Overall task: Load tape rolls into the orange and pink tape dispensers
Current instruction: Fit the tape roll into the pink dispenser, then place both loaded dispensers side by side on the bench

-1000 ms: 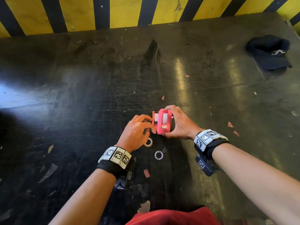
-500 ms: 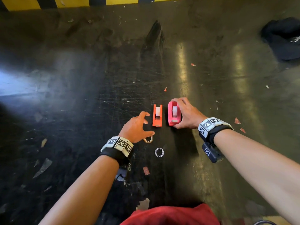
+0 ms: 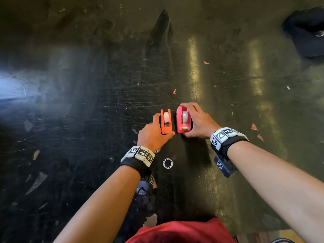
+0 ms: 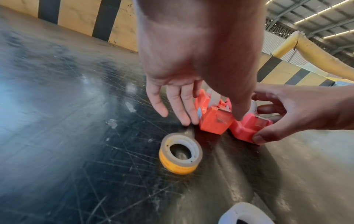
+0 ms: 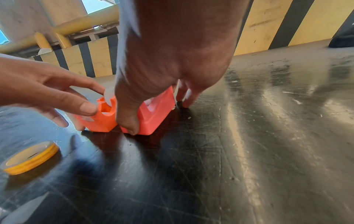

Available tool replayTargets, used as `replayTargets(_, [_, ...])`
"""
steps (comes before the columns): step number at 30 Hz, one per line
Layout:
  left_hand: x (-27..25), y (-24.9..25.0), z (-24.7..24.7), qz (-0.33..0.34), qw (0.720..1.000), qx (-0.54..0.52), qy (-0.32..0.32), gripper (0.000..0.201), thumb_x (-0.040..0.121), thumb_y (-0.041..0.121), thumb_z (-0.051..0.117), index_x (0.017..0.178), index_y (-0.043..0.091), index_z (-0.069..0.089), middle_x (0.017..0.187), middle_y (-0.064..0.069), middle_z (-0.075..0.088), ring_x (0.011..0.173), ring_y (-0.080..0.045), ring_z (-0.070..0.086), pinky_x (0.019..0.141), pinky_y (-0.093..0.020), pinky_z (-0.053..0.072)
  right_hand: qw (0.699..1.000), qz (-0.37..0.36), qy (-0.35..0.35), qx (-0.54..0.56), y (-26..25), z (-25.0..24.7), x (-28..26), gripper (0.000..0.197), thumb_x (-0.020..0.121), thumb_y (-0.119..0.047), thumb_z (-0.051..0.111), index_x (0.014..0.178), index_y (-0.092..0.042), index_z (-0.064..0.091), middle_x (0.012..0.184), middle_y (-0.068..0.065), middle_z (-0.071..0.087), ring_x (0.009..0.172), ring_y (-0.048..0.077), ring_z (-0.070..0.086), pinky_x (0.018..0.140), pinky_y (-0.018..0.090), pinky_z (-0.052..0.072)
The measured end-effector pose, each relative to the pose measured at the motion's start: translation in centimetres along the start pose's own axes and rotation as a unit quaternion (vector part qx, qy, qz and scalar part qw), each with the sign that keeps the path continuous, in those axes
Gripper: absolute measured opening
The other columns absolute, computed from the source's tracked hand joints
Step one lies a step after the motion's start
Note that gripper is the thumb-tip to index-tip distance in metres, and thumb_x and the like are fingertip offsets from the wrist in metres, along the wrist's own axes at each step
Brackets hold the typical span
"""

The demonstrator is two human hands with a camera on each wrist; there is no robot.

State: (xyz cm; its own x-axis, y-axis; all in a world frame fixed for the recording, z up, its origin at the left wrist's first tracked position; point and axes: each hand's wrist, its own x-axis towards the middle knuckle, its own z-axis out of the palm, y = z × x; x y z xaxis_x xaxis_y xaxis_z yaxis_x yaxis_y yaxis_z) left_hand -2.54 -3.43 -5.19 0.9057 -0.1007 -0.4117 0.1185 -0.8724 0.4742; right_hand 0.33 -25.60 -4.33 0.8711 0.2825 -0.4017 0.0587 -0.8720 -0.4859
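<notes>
The orange dispenser (image 3: pixel 166 122) (image 4: pixel 214 119) (image 5: pixel 101 121) and the pink dispenser (image 3: pixel 183 120) (image 4: pixel 247 128) (image 5: pixel 153 118) stand side by side on the black floor, each with a white tape roll in it. My left hand (image 3: pixel 162 128) (image 4: pixel 212 119) (image 5: pixel 86 118) holds the orange one, fingers on its left side and thumb at its near end. My right hand (image 3: pixel 188 120) (image 4: pixel 257 118) (image 5: pixel 159 116) grips the pink one, thumb at the near end, fingers round the far side.
A yellow-cored tape roll (image 4: pixel 180 154) (image 5: pixel 28 157) lies just behind my left hand, a white ring (image 3: pixel 167 163) nearer me. A black cap (image 3: pixel 308 32) lies far right. Paper scraps dot the scratched floor; a yellow-black striped wall (image 4: pixel 76 18) runs beyond.
The pink dispenser, lifted in both hands a second ago, now stands on the floor beside the orange one. My left hand had drawn back, then moved forward onto the orange dispenser.
</notes>
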Motion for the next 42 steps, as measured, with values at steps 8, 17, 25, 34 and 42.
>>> replayTargets(8, [0.1,0.0,0.1,0.001,1.0,0.007,-0.001,0.09,0.081,0.06,0.072,0.152,0.025,0.028,0.115,-0.004,0.077,0.104,-0.027,0.074,0.089,-0.047,0.06,1.0,-0.001,-0.006,0.008,0.3,0.4,0.0,0.118,0.064,-0.028,0.095,0.156,-0.033,0.021,0.158,0.0,0.024,0.128,0.034,0.056,0.096,0.042,0.055])
replayTargets(17, [-1.1,-0.5,-0.7,0.002,1.0,0.001,0.025,0.065,0.095,0.055,0.057,0.146,0.021,0.037,0.113,-0.001,0.075,0.104,-0.024,0.072,0.084,-0.046,0.06,0.998,0.002,0.05,0.028,-1.0,1.0,-1.8,0.123,0.066,-0.043,0.091,0.161,-0.03,0.014,0.165,0.008,0.013,0.153,0.036,0.025,0.117,0.051,0.037])
replayTargets(25, [-4.7,-5.3,-1.3,0.105,0.987,0.038,-0.118,0.08,0.074,0.033,0.083,0.144,0.028,0.044,0.133,-0.005,0.054,0.121,-0.026,0.057,0.103,-0.047,0.053,0.978,-0.198,-0.02,-0.056,-4.8,5.1,-6.6,0.046,0.08,-0.046,0.077,0.115,-0.026,0.057,0.108,-0.006,0.058,0.094,0.015,0.058,0.086,0.039,0.054])
replayTargets(34, [-6.3,-5.9,-1.2,0.119,0.991,0.054,-0.035,0.045,0.092,0.038,0.071,0.134,0.028,0.058,0.123,-0.001,0.061,0.108,-0.019,0.064,0.091,-0.039,0.058,0.969,-0.187,-0.105,-0.123,-7.1,6.8,-6.3,0.036,0.086,-0.035,0.075,0.117,-0.025,0.059,0.115,-0.002,0.055,0.105,0.02,0.058,0.089,0.04,0.048])
replayTargets(42, [-2.1,-7.8,-7.1,0.079,0.994,0.061,0.041,0.044,0.09,0.04,0.072,0.13,0.025,0.061,0.12,-0.004,0.064,0.106,-0.023,0.065,0.088,-0.039,0.055,0.974,-0.138,0.015,-0.18,-12.0,2.4,1.7,0.032,0.089,-0.038,0.075,0.117,-0.028,0.063,0.116,-0.001,0.06,0.111,0.024,0.058,0.096,0.046,0.04])
